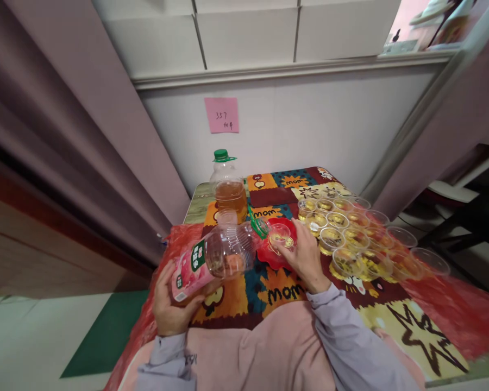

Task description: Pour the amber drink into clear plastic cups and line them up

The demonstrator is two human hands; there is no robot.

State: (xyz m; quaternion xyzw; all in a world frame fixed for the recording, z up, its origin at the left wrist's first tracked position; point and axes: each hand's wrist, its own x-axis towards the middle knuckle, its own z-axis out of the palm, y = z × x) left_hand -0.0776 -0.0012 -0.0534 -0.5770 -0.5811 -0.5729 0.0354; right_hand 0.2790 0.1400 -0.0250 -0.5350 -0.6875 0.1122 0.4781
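My left hand (171, 304) is wrapped round the base of a clear plastic bottle (228, 247) with a pink label, tilted on its side. Its green-ringed mouth (261, 228) points right, over a red scalloped dish (268, 255). On that dish is a small clear plastic cup (280, 234) with some pale yellow liquid. The cup is between the fingers of my right hand (307, 255), which closes on its side from the right. Whether liquid is flowing from the bottle I cannot tell.
Several clear cups (338, 220) of yellow liquid stand in rows on the right. A large jug (230, 195) with a green cap and amber liquid stands behind the bottle. Red plastic sheeting (464, 309) drapes the table sides. A pink note (221, 115) is on the wall.
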